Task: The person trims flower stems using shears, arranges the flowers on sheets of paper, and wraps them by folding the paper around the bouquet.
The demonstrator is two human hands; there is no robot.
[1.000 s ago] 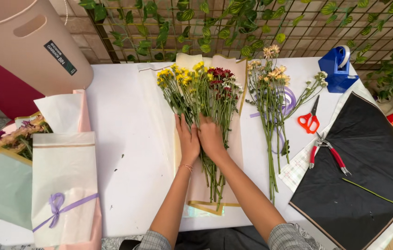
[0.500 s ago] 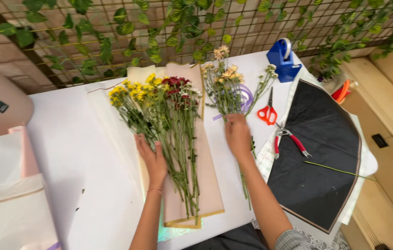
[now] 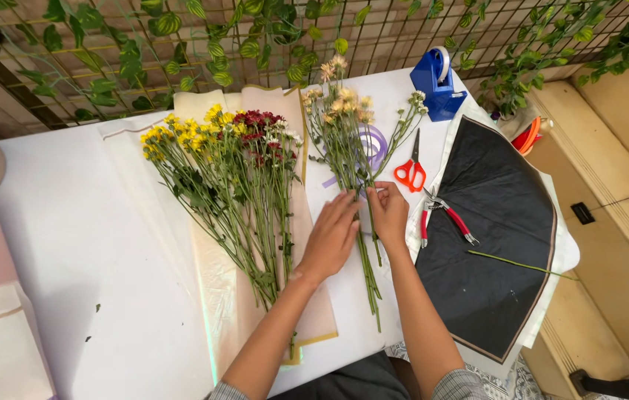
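Pale stems (image 3: 362, 222), now both hands' grip.

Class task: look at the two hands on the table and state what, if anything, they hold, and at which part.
Both the left hand and right hand close on the pale flower bunch at mid-stem, below the blooms; the stems still lie on the table.

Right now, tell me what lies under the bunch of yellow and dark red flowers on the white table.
Under the yellow and red bunch lie sheets of cream wrapping paper on the white table; anything beneath the paper is hidden.
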